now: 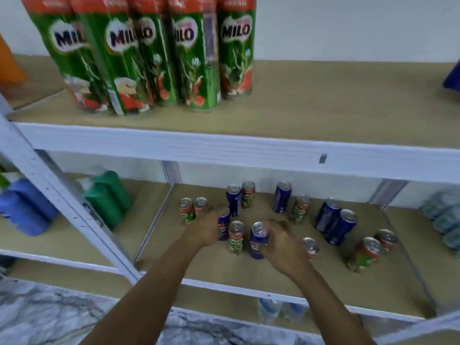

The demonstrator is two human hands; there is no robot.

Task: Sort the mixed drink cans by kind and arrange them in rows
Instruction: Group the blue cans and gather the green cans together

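Note:
Green Milo cans and blue cans stand mixed on the middle shelf [273, 277]. My left hand [202, 229] wraps a blue can [223, 226] near the shelf's middle. My right hand [283, 245] grips another blue can [258, 241] from its right side. A green Milo can [236, 237] stands between the two held cans. Two green cans [192, 210] stand together at the left. Two blue cans [334, 224] lean together at the right, with green cans [368, 253] beyond them. A can [311, 247] is partly hidden behind my right hand.
Several tall green Milo cans [154, 53] stand on the top shelf. A white post [64, 195] slants down the left. Blue and green packs [104, 200] fill the left bay; pale packs [445, 215] sit at far right. Bottles [270, 310] show on the lowest shelf.

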